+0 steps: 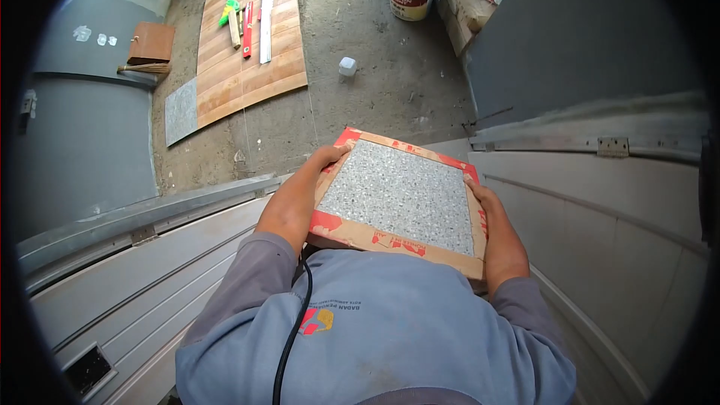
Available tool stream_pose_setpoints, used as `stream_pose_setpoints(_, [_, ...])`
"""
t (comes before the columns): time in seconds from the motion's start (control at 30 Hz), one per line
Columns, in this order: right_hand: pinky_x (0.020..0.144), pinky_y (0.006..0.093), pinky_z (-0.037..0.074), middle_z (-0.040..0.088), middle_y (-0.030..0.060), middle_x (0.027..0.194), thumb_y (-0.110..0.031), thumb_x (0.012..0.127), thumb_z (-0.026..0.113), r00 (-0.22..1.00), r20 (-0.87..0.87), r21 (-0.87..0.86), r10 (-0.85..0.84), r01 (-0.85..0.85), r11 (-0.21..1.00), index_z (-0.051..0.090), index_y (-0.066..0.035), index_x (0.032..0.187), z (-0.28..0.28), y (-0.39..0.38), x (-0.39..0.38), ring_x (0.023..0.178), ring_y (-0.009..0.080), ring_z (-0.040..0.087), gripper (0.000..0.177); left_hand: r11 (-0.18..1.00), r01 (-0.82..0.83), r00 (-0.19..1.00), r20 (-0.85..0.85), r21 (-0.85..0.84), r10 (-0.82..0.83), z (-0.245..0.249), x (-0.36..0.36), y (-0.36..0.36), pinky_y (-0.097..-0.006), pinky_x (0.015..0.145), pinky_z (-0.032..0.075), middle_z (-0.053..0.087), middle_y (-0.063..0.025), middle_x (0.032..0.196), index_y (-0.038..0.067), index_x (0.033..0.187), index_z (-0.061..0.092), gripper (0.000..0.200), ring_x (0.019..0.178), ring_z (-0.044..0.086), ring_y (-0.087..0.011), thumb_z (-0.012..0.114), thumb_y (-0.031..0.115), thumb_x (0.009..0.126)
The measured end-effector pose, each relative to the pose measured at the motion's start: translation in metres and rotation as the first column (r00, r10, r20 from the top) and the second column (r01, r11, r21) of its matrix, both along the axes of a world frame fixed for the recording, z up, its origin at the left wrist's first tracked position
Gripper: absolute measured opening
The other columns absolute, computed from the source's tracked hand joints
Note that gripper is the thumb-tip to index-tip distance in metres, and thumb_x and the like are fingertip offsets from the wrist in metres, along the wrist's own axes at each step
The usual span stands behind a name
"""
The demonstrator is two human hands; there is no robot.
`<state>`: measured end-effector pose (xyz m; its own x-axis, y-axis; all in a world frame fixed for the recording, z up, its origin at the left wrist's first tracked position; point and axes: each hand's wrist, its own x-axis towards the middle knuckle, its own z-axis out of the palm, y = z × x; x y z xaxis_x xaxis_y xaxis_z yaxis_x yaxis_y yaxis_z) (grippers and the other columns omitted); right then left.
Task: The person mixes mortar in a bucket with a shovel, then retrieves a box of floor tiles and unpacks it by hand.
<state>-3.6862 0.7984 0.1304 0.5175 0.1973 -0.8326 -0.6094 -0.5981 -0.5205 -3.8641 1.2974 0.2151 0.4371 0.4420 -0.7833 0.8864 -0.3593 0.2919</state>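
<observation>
Evidently the concrete floor was the broadest thing in view, with a plank-patterned patch laid across its far left part. Nearer, a white left panel and a white right panel flanked the person like door leaves. Between them, close against the person's grey shirt, was the carton, held up off the ground, its top cut away inside a torn red-and-brown rim so that a speckled grey tile showed face up. Well ahead stood a bucket; on the patch lay a white straightedge and, just beside it, a shorter red level. A small white container sat on the concrete. The left hand clasped the carton's far left corner and the right hand its right edge, wide apart, each curled over the rim; the fingers underneath were hidden.

Holding or carrying the load seemed to be the step in hand, though whether the person was walking could not be told. The next move probably called for even grips and a level carton, since it blocked the view of the footing and the panels stood near both elbows.
</observation>
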Motion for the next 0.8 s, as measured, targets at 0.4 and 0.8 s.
stream_pose_setpoints(0.4, [0.091, 0.0478, 0.053, 0.074, 0.0211, 0.114, -0.07, 0.087, 0.07, 0.999, 0.034, -0.001, 0.041, -0.041, 0.999, 0.075, 0.001, 0.117, 0.064, 0.026, -0.004, 0.101, 0.0333, 0.07, 0.078, 0.997, -0.049, 0.993, 0.105, -0.056, 0.055, 0.001, -0.041, -0.005, -0.0417, 0.103, 0.046, 0.07, -0.0194, 0.127, 0.001, 0.133, 0.066, 0.082, 0.114, 0.065, -0.0273, 0.047, 0.073, 0.099])
stream_pose_setpoints(0.8, [0.086, 0.0483, 0.053, 0.076, 0.0206, 0.099, -0.071, 0.09, 0.066, 0.949, -0.009, -0.33, 0.314, -0.299, 0.895, 0.078, 0.002, 0.104, 0.112, 0.062, 0.024, 0.086, 0.0323, 0.072, 0.075, 0.989, -0.105, 0.983, 0.14, -0.106, 0.119, -0.095, -0.122, -0.008, -0.0454, 0.1, 0.048, 0.068, -0.0269, 0.127, 0.0, 0.127, 0.069, 0.095, 0.112, 0.066, -0.0336, 0.049, 0.084, 0.09])
